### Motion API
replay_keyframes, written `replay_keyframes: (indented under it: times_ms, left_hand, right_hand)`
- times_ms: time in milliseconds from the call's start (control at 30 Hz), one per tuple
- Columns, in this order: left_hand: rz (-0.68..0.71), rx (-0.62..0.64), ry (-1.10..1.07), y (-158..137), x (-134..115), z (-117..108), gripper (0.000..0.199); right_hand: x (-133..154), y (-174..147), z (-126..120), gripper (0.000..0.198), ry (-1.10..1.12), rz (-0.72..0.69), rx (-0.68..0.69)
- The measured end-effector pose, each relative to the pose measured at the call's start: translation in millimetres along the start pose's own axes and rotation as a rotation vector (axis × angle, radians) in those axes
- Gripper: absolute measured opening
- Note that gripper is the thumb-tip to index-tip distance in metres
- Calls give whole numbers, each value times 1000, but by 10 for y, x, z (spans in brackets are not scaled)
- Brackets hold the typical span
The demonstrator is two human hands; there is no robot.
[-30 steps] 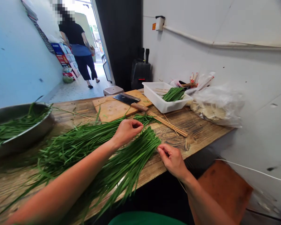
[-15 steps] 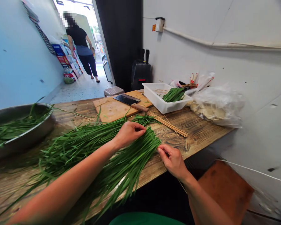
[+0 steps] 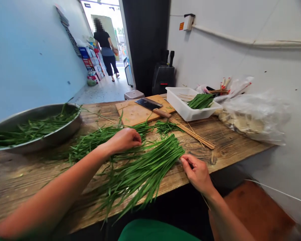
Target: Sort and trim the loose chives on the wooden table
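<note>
Green near-side garlic chives (image 3: pixel 153 160) should be aligned where the bamboo skewer (image 3: pixel 205 202) is pinched by the right hand (image 3: pixel 197 170); the grip of the left hand (image 3: pixel 124 139) cannot be told.

1. We look through one camera, worn on the person's head; it faces forward and down, across the wooden table (image 3: pixel 190 147).
2. Nearest to us, green clothing (image 3: pixel 158 231) rises at the bottom edge of the frame, so we look from just above the body.
3. The forearms (image 3: pixel 65 187) enter from the lower left and lower right, and lead our eye to the left hand (image 3: pixel 126 139) and right hand (image 3: pixel 197 169), both quite close.
4. Farther away, in the upper left, we see another person (image 3: pixel 107 50), small, from behind.
5. The door frame (image 3: pixel 126 43) leans, thus our view appears somewhat tilted.
</note>
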State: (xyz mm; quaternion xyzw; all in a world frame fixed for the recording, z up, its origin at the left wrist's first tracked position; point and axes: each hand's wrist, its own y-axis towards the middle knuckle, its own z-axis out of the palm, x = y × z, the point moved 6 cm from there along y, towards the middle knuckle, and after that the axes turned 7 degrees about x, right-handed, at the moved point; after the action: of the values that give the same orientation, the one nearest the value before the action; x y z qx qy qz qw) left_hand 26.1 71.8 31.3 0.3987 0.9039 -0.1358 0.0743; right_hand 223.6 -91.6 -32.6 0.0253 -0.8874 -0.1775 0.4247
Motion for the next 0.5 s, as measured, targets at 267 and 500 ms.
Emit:
replay_keyframes:
  times_ms: [267, 500]
  left_hand:
    - [32, -2, 131, 9, 43, 201, 19]
    - [30, -68, 76, 149, 22, 229, 19]
  right_hand:
    - [-8, -11, 14, 19, 1, 21, 10]
    - [-20, -25, 22, 18, 34, 21, 8]
